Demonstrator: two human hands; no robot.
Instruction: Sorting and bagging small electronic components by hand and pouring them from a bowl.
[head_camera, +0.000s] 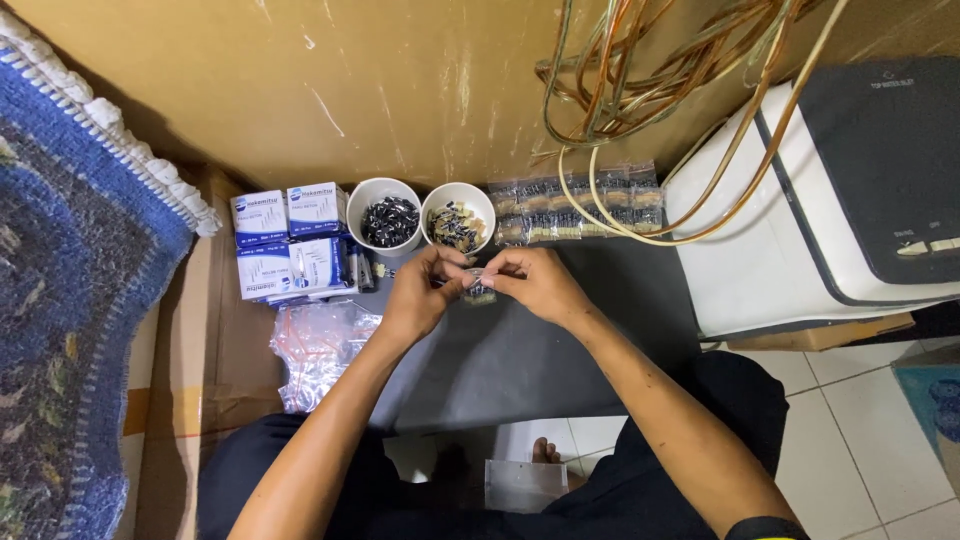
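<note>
The grey mat (520, 350) is hemmed in: a brown wall behind, a stack of small white-and-blue boxes (290, 243) on the left, a white and dark grey machine (820, 200) on the right with a loop of clear-sheathed copper cable (650, 110) hanging over its corner. The mat's near half, toward the person's lap, lies open.

Both forearms reach forward from the lower edge and converge over the mat's far part. The left hand (420, 295) and right hand (540, 283) meet fingertip to fingertip, each pinching a side of a small clear bag of dark parts (480, 291), held just in front of two white cups (420, 215) filled with small components. A row of filled bags (575, 210) lies behind the right hand; a heap of empty clear bags (320, 350) sits beside the left wrist.
</note>
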